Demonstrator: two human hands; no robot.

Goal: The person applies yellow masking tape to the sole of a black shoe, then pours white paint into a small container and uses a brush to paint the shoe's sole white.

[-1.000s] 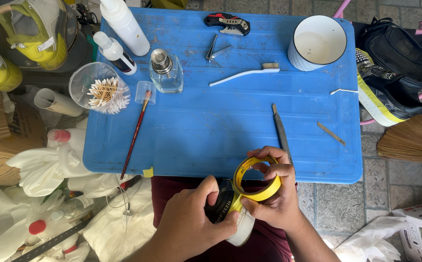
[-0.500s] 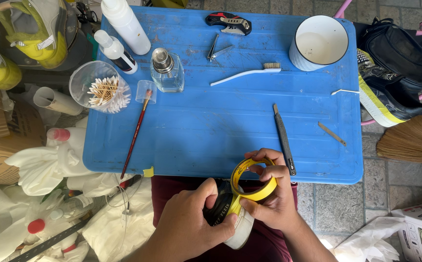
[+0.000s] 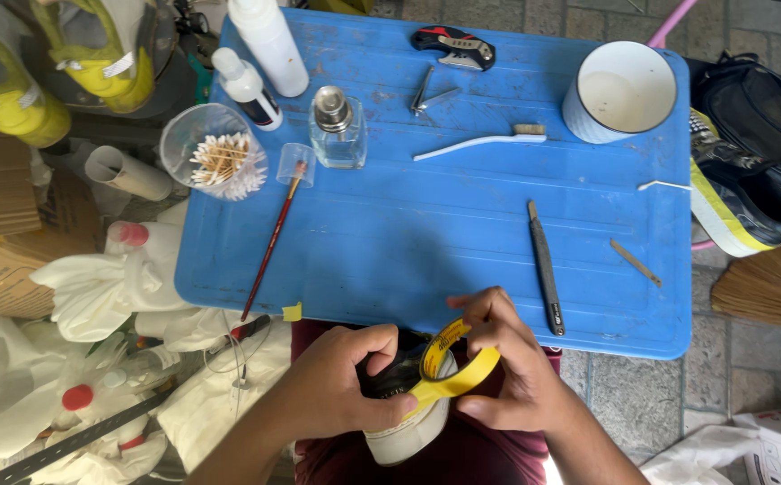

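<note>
My right hand (image 3: 507, 364) holds a roll of yellow tape (image 3: 455, 366) just in front of the near edge of a blue plastic table (image 3: 426, 242). Below the roll, on my lap, lies a black shoe with a white sole (image 3: 408, 429). My left hand (image 3: 341, 386) grips the shoe and its thumb presses the tape's free end against the sole. Most of the shoe's upper is hidden by both hands.
On the table lie a thin file (image 3: 545, 267), a white toothbrush (image 3: 480, 142), a red-handled paintbrush (image 3: 271, 241), a glass bottle (image 3: 337, 130), a cup of cotton swabs (image 3: 215, 162), a white cup (image 3: 622, 92), tweezers (image 3: 428, 92) and a utility knife (image 3: 453, 45). White bags and bottles crowd the left floor.
The tape roll has tilted and dropped closer to the shoe, and my hands have drawn slightly nearer my body. The table's items have not moved.
</note>
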